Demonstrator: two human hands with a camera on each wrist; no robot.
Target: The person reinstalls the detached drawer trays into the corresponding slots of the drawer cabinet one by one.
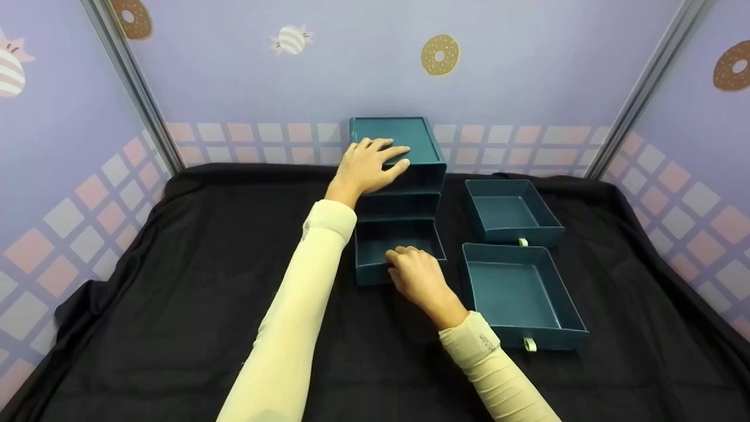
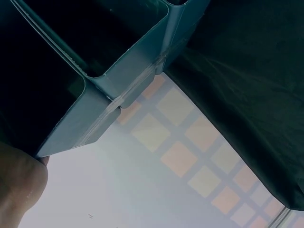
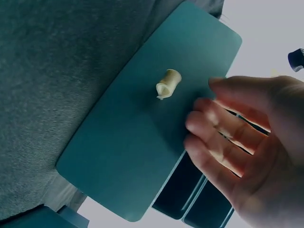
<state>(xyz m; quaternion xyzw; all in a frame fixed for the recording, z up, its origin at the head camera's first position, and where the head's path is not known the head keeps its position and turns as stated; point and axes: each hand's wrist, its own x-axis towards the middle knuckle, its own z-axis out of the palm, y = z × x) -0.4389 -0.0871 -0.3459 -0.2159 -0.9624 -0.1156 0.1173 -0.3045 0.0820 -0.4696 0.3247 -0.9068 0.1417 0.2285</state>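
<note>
A teal drawer cabinet [image 1: 413, 132] stands against the back wall, its upper two slots without drawers. My left hand [image 1: 369, 167] rests on its top near the left front edge, fingers spread. In the left wrist view that hand [image 2: 21, 183] is at the cabinet's edge. The lowest drawer [image 1: 372, 274] sticks out at the front and shows a bare inside. My right hand [image 1: 417, 275] is at its front rim with fingers loosely bent. In the right wrist view the fingertips [image 3: 197, 123] overlap the drawer front's rim, apart from the cream pull loop [image 3: 168, 84].
Two loose teal drawers lie right of the cabinet, a rear one [image 1: 507, 208] and a front one [image 1: 515, 293], each with a cream pull loop. Black cloth [image 1: 176, 305] covers the table. Patterned lilac walls [image 1: 363, 76] enclose the back and sides.
</note>
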